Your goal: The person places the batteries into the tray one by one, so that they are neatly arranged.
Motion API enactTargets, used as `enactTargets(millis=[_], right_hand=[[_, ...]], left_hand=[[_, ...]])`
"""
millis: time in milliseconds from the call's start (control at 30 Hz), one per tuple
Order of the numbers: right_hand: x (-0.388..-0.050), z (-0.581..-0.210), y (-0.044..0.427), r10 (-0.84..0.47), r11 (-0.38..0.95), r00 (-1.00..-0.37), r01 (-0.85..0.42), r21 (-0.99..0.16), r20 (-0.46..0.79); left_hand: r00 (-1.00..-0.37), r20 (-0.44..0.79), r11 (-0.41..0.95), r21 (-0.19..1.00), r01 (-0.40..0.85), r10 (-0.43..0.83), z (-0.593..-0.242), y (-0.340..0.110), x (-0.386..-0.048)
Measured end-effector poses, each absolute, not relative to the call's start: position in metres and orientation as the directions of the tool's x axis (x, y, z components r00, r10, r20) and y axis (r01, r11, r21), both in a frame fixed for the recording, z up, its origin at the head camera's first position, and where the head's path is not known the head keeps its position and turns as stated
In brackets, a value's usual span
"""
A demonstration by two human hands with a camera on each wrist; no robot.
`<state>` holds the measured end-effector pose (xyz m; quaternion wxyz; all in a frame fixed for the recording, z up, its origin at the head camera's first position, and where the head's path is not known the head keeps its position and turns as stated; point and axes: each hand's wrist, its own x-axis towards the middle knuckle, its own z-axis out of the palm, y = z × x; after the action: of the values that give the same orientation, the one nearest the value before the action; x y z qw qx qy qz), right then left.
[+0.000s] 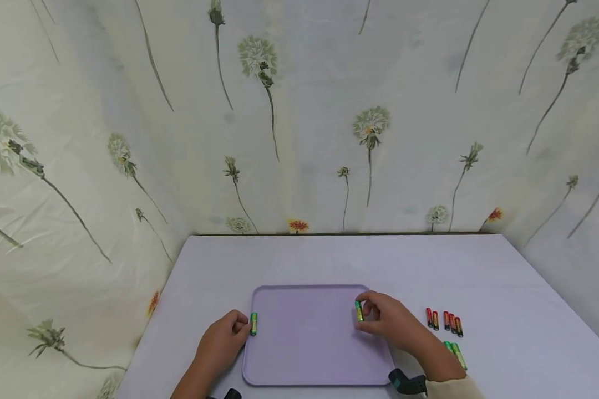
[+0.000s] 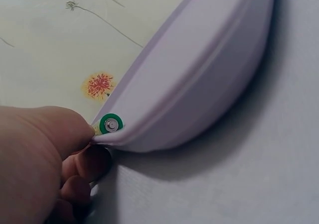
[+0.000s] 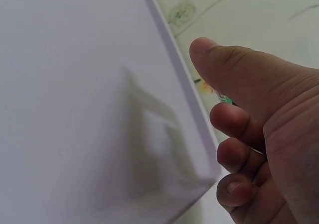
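The lilac tray (image 1: pixel 319 354) lies on the white table in the head view. At its left rim my left hand (image 1: pixel 222 342) grips the edge, thumb above and fingers curled below in the left wrist view. Next to that thumb a green and yellow battery (image 1: pixel 253 324) lies along the rim, its silver end towards the left wrist camera. Over the tray's right side, my right hand (image 1: pixel 391 322) pinches another green and yellow battery (image 1: pixel 359 311) between thumb and finger. In the right wrist view only a green bit of it (image 3: pixel 226 99) shows behind the thumb.
Right of the tray, several red and black batteries (image 1: pixel 452 322) lie in two small groups. Nearer the front are two green batteries (image 1: pixel 458 354), partly beside the right forearm. A flower-patterned curtain (image 1: pixel 319 111) surrounds the table's back and sides.
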<state>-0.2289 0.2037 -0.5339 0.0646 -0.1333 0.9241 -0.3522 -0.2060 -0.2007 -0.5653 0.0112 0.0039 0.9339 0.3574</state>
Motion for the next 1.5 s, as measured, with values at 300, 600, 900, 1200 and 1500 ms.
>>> enactTargets(millis=[300, 600, 900, 1200, 1500], right_hand=[[-0.234, -0.538, 0.195, -0.344, 0.694, -0.939, -0.254, -0.674, -0.001], [-0.237, -0.539, 0.182, -0.366, 0.674, -0.930, -0.261, -0.691, -0.005], [-0.244, -0.543, 0.166, -0.440, 0.645, -0.897, -0.341, -0.684, 0.033], [-0.250, -0.541, 0.147, -0.466, 0.627, -0.884, -0.350, -0.696, 0.025], [-0.259, -0.540, 0.132, -0.470, 0.655, -0.882, -0.360, -0.665, 0.015]], left_hand=[[-1.000, -0.015, 0.743, 0.669, 0.007, 0.023, -0.564, -0.201, -0.206], [-0.999, -0.010, 0.744, 0.668, 0.017, 0.032, -0.567, -0.202, -0.207], [-0.999, -0.027, 0.743, 0.670, 0.006, 0.032, -0.566, -0.201, -0.208], [-0.999, -0.024, 0.748, 0.664, 0.010, 0.035, -0.564, -0.202, -0.208], [-0.999, -0.017, 0.753, 0.658, 0.012, 0.031, -0.567, -0.202, -0.209]])
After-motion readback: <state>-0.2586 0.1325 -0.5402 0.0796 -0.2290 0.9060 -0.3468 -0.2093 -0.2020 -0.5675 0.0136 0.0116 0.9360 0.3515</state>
